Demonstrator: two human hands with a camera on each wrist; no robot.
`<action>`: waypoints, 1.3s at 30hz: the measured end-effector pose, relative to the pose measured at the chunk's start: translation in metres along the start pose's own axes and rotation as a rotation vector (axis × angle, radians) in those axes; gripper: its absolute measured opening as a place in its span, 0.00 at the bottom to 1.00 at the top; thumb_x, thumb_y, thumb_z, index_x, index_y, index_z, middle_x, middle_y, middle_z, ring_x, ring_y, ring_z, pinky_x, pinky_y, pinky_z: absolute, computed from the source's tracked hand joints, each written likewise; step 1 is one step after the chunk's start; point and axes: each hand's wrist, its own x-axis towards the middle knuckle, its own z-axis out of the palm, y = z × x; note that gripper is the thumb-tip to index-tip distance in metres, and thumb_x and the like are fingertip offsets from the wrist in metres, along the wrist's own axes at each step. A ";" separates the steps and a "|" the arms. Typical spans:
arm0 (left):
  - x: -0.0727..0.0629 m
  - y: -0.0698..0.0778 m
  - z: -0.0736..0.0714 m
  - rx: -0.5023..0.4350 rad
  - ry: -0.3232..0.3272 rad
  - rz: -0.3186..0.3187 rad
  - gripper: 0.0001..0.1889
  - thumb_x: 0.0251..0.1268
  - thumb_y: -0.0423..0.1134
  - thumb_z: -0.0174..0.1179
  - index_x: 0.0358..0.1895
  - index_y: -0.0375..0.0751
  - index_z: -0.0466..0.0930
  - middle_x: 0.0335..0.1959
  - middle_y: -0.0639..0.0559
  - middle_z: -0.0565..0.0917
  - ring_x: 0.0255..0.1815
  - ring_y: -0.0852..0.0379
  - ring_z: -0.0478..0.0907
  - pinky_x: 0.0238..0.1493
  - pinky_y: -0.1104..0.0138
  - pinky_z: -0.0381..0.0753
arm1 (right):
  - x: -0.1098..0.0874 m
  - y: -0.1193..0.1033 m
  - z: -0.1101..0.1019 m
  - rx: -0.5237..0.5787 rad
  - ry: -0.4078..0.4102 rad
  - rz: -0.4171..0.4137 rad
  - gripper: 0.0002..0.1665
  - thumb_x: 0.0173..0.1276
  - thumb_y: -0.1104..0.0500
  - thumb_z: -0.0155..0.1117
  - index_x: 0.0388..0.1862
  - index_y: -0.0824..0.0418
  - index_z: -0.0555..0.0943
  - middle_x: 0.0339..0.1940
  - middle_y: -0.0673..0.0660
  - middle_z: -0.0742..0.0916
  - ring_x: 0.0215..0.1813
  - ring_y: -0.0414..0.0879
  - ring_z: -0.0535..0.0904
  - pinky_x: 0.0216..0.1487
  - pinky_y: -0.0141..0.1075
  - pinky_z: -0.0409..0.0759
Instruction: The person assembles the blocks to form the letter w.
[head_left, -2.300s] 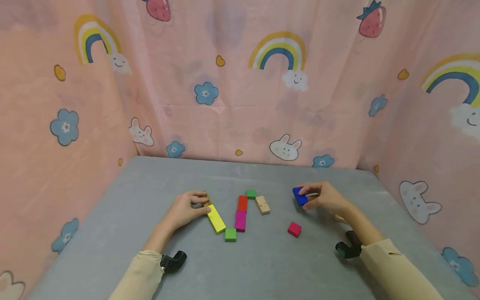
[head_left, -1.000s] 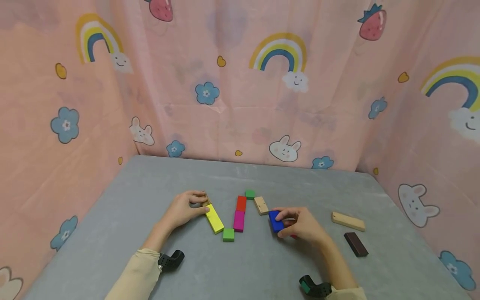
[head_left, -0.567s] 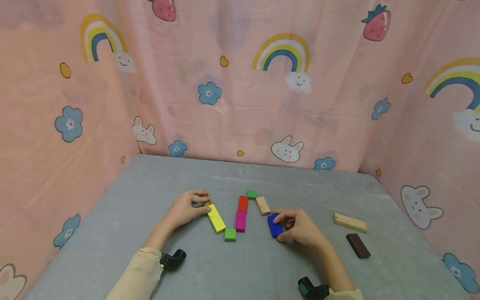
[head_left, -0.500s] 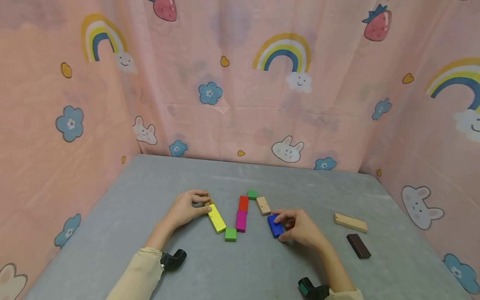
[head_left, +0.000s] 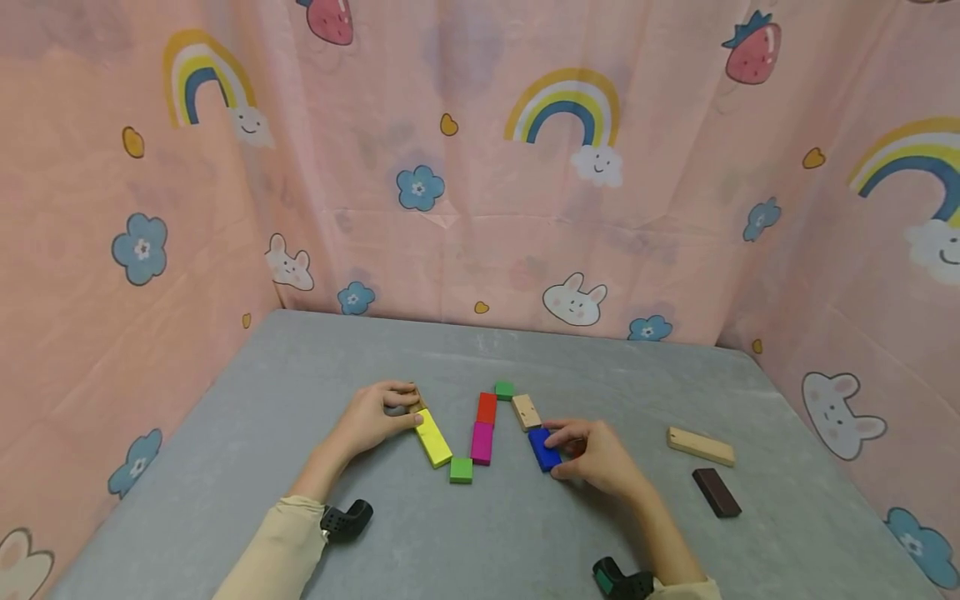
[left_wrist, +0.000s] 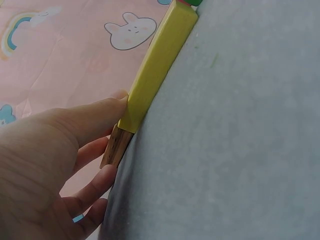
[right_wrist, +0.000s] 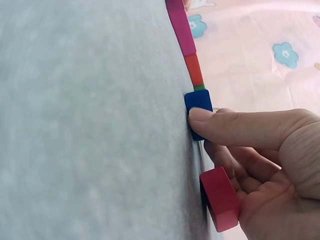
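Hands (head_left: 367, 419) (head_left: 602, 457) in pinches: long yellow block (head_left: 433, 440) left, shorter blue block (head_left: 541, 452) right.

No readable text, no legible labels, brands, numbers or signs

On the worktop (head_left: 420, 550), the magenta rectangular block (head_left: 482, 443) lies between the yellow rectangular block (head_left: 433, 438), left, and the blue rectangular block (head_left: 542, 451), right.
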 end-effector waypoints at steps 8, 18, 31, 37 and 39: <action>0.000 0.000 -0.001 0.001 0.000 -0.007 0.22 0.58 0.45 0.73 0.55 0.41 0.85 0.61 0.52 0.79 0.66 0.45 0.69 0.64 0.48 0.68 | 0.000 0.000 0.002 0.003 0.015 0.005 0.15 0.48 0.68 0.81 0.36 0.57 0.89 0.59 0.57 0.83 0.49 0.49 0.79 0.47 0.43 0.80; 0.000 0.000 -0.001 0.001 -0.005 -0.006 0.22 0.58 0.45 0.73 0.55 0.40 0.85 0.61 0.52 0.78 0.66 0.45 0.69 0.64 0.48 0.69 | 0.000 -0.004 0.003 -0.002 0.029 0.050 0.13 0.49 0.67 0.81 0.35 0.56 0.90 0.58 0.56 0.83 0.46 0.49 0.77 0.44 0.40 0.78; -0.001 -0.002 0.002 -0.011 -0.006 0.001 0.23 0.58 0.45 0.73 0.55 0.39 0.85 0.61 0.52 0.79 0.66 0.45 0.69 0.64 0.48 0.69 | 0.000 -0.001 0.005 0.011 0.051 0.055 0.13 0.50 0.68 0.80 0.35 0.57 0.90 0.56 0.56 0.84 0.48 0.50 0.77 0.46 0.42 0.78; -0.001 -0.001 0.002 -0.012 0.000 -0.005 0.22 0.58 0.44 0.73 0.55 0.39 0.85 0.61 0.51 0.79 0.66 0.44 0.69 0.64 0.48 0.69 | -0.006 0.000 -0.001 0.096 0.061 0.014 0.13 0.53 0.68 0.79 0.39 0.61 0.89 0.57 0.59 0.83 0.50 0.52 0.80 0.48 0.41 0.81; -0.001 0.001 0.003 -0.014 -0.003 -0.011 0.22 0.58 0.44 0.73 0.54 0.40 0.85 0.61 0.51 0.79 0.66 0.44 0.69 0.64 0.48 0.69 | -0.010 0.000 -0.006 0.166 0.083 -0.003 0.13 0.55 0.68 0.77 0.40 0.64 0.89 0.57 0.61 0.83 0.51 0.54 0.81 0.49 0.39 0.82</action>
